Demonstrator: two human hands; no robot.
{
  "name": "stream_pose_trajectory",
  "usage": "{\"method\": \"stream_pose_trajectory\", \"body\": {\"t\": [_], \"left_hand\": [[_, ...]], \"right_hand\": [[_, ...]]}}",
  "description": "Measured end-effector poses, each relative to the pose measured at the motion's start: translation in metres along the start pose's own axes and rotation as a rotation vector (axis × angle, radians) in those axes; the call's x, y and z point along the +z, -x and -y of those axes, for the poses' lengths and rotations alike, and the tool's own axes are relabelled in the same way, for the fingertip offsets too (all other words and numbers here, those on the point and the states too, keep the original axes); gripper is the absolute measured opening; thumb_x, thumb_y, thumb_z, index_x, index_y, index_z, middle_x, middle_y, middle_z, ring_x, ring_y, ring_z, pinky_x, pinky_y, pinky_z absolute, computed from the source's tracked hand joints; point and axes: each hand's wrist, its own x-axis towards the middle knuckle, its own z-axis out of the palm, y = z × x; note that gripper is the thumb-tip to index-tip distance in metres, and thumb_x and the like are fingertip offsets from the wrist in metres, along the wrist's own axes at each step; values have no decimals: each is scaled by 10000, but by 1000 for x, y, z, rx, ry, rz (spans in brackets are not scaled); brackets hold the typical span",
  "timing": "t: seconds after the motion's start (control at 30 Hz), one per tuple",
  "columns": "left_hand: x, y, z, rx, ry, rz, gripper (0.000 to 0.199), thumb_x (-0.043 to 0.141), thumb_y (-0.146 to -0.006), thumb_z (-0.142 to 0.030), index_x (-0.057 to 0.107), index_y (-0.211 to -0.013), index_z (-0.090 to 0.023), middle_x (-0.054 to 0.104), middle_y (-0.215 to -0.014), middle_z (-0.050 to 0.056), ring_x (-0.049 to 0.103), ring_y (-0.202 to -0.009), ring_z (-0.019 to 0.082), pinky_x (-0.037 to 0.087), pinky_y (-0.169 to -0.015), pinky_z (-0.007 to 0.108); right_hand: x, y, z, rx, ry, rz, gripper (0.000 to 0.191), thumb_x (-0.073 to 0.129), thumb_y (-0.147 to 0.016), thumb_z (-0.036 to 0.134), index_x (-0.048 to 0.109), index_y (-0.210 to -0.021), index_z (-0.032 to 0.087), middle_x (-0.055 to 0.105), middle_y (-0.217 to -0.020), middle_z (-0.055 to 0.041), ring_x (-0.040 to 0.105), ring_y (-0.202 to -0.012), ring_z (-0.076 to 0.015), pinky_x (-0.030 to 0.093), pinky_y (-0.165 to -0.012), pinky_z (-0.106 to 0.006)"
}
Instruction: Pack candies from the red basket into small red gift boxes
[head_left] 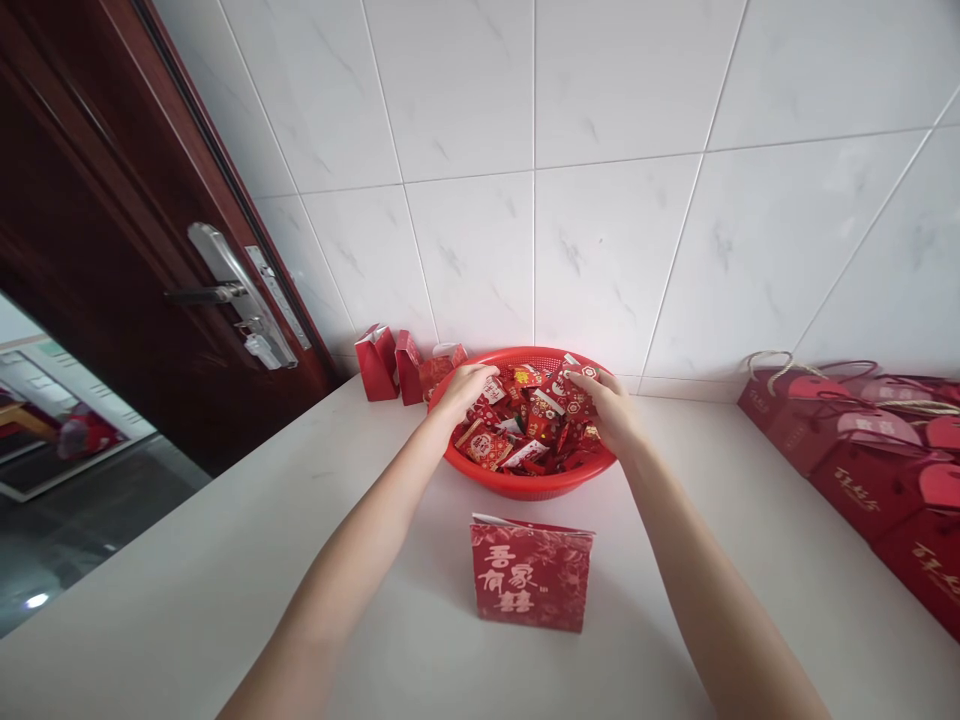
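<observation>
A red plastic basket (525, 487) full of small red wrapped packets (484, 445) stands on the white table against the tiled wall. Over its left side, my left hand (466, 388) has its fingers closed at a small red packet with white print (491, 392). At the right side of the basket, my right hand (611, 402) pinches another red packet (580, 398), thumb on top. In front of the basket, between my forearms, a red paper gift bag (532, 578) with white characters stands upright, its top slightly parted.
Several small red bags (376, 365) stand by the wall left of the basket. At the right, rows of dark red gift boxes (862, 480) with cord handles line the table (247, 560). A dark wooden door (112, 200) with a metal handle is at the left.
</observation>
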Motion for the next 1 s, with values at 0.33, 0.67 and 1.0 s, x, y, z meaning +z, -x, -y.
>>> {"method": "stream_pose_trajectory", "body": {"t": [0.33, 0.67, 1.0], "left_hand": [[4, -3, 2, -26, 21, -72, 386, 556, -709, -47, 751, -1029, -140, 798, -987, 104, 740, -937, 215, 561, -814, 297], [4, 18, -16, 108, -637, 297, 182, 670, -763, -124, 817, -783, -228, 814, -912, 21, 736, -890, 230, 545, -793, 275], [3, 28, -26, 7, -963, 226, 371, 786, -754, -198, 794, -1118, -268, 752, -1240, 105, 682, -1148, 316, 528, -894, 333]], "right_hand": [[-1, -1, 0, 4, -3, -17, 166, 809, -636, 327, 720, -730, 224, 732, -695, 6, 682, -653, -185, 555, -572, -271], [0, 0, -1, -4, -18, -12, 197, 819, -631, 328, 707, -756, 224, 756, -750, -11, 732, -768, -225, 575, -617, -283], [0, 0, -1, -7, -21, 16, 247, 836, -622, 352, 710, -788, 219, 765, -768, -15, 737, -759, -231, 586, -616, -295]]}}
